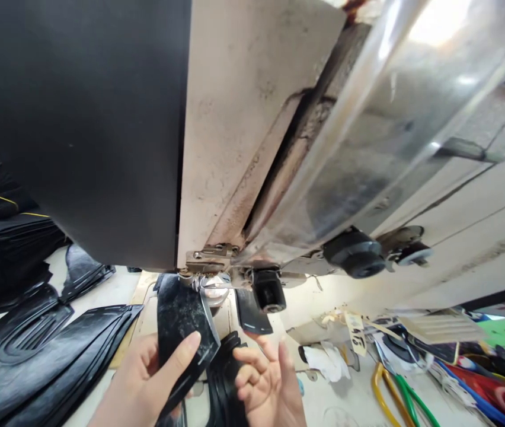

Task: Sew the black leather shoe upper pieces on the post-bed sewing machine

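My left hand [148, 382] grips a glossy black strip [180, 323], thumb on top, and the strip's far end lies under the presser foot [203, 283] of a sewing machine [252, 136] seen very close from below. My right hand [267, 382] hovers just right of the strip with its fingers loosely apart and palm up, holding nothing. A second black ribbed piece [224, 379] lies between the two hands. Another small black flap [252, 313] sits beside the machine's dark knob [269, 290].
Moulded black mat pieces [34, 356] lie stacked at the left. At the right are white tags [355, 332], crumpled paper [328, 362], yellow and green tubing [395, 394] and coloured sheets [492, 367]. The machine head fills the upper view.
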